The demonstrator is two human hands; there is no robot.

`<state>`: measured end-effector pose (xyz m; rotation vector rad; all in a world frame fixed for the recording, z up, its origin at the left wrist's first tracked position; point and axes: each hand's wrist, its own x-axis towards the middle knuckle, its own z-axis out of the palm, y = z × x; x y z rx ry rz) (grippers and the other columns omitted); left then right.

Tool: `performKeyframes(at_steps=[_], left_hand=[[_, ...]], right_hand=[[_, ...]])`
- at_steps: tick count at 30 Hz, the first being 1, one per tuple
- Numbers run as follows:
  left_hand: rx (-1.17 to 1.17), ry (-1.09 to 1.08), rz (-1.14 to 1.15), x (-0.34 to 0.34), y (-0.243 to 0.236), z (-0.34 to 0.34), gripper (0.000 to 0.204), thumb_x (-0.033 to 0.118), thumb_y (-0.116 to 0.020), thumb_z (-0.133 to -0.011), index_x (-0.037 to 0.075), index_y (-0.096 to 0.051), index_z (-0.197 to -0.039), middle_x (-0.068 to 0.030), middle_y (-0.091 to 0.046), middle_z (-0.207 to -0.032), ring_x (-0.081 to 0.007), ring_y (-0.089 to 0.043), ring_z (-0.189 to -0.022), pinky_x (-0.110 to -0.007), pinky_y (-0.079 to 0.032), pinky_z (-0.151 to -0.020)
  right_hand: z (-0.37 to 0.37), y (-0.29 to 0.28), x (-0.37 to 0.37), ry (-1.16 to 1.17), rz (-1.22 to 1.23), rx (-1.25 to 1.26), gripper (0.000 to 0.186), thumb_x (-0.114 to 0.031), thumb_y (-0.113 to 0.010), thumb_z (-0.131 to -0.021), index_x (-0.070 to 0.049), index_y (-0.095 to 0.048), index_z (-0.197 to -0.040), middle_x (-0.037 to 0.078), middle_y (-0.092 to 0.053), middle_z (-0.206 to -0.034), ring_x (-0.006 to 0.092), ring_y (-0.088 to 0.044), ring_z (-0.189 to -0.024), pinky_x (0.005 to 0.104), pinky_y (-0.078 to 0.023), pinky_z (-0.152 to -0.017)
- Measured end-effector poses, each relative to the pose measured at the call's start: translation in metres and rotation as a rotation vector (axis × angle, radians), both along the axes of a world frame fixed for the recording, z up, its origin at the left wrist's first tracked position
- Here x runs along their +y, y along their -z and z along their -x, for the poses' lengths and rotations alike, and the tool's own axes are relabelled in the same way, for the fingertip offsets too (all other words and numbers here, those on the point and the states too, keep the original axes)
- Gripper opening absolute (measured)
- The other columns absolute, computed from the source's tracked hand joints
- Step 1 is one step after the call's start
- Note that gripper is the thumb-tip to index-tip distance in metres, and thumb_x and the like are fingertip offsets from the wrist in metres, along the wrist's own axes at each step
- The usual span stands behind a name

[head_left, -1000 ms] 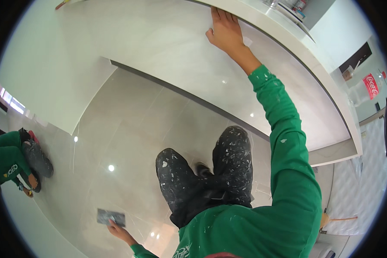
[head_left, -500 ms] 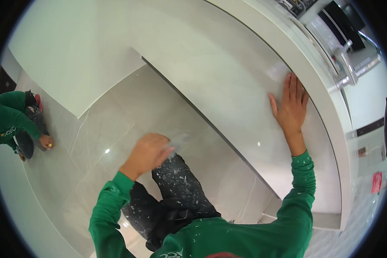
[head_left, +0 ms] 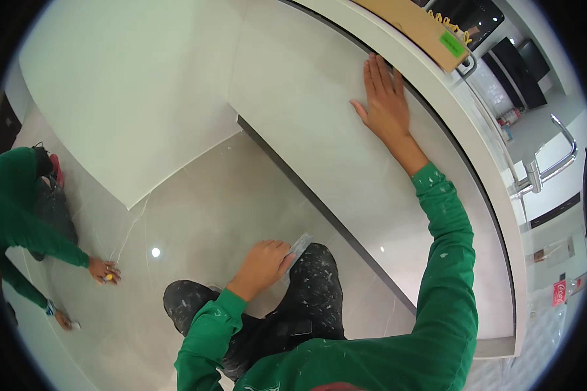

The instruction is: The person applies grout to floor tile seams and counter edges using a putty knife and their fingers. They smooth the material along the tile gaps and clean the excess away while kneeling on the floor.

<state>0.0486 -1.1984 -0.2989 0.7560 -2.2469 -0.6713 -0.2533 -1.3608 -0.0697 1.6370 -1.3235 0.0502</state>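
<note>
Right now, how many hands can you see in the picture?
4: the left hand holds a flat scraper, the right hand lies flat on the white panel, and a co-worker's two hands are at the floor.

Glossy pale tiled floor point(head_left: 195, 215); paint-flecked knees point(head_left: 313, 287); co-worker's hand point(head_left: 103, 270)

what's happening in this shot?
A person in a green sweatshirt and paint-spattered trousers kneels on a glossy tiled floor beside a white cabinet run. The right hand is pressed flat, fingers spread, against the white cabinet panel just under the countertop edge. The left hand is closed around a small flat metal tool, held over the knee. At the far left, a co-worker, also in green, crouches with a hand on the floor.
</note>
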Motion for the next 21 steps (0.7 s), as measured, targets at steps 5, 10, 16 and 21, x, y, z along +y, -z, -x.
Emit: performKeyframes(at_steps=[5,10,16,21], left_hand=[[0.118,0.046,-0.116,-0.075,0.008,-0.062,0.028,0.024,-0.061,-0.095,0.000,-0.054,-0.082,-0.0209,-0.056,-0.078,-0.0413,-0.055,-0.075,-0.049,-0.043,-0.068],[0.313,-0.015,-0.233,-0.117,0.020,-0.126,0.029,0.026,-0.059,-0.098,-0.002,-0.059,-0.090,-0.0222,-0.058,-0.081,-0.0436,-0.054,-0.076,-0.047,-0.044,-0.070],[0.476,-0.425,-0.663,-0.126,0.102,-0.219,0.030,0.027,-0.058,-0.101,-0.003,-0.063,-0.099,-0.0102,-0.063,-0.083,-0.0173,-0.057,-0.076,-0.033,-0.047,-0.071],[0.741,-0.505,-0.802,-0.146,0.121,-0.232,0.032,0.026,-0.056,-0.103,-0.004,-0.065,-0.106,-0.0036,-0.066,-0.092,-0.0108,-0.057,-0.082,-0.029,-0.047,-0.076]], right_hand=[[-0.081,0.000,-0.092,-0.036,-0.064,0.097,0.087,-0.051,-0.062,-0.089,0.001,-0.031,-0.151,0.015,-0.026,-0.161,0.0275,-0.022,-0.150,0.0437,-0.022,-0.120],[-0.108,-0.007,-0.143,-0.020,-0.167,0.158,0.088,-0.053,-0.060,-0.089,0.003,-0.030,-0.151,0.017,-0.022,-0.162,0.0295,-0.017,-0.151,0.0435,-0.018,-0.122],[-0.139,-0.011,-0.199,-0.055,-0.218,0.164,0.090,-0.053,-0.061,-0.088,0.005,-0.030,-0.150,0.018,-0.024,-0.161,0.0317,-0.017,-0.151,0.0439,-0.018,-0.123],[-0.158,-0.008,-0.251,-0.087,-0.172,0.196,0.090,-0.053,-0.062,-0.088,0.005,-0.032,-0.149,0.019,-0.028,-0.159,0.0326,-0.020,-0.150,0.0446,-0.020,-0.122]])
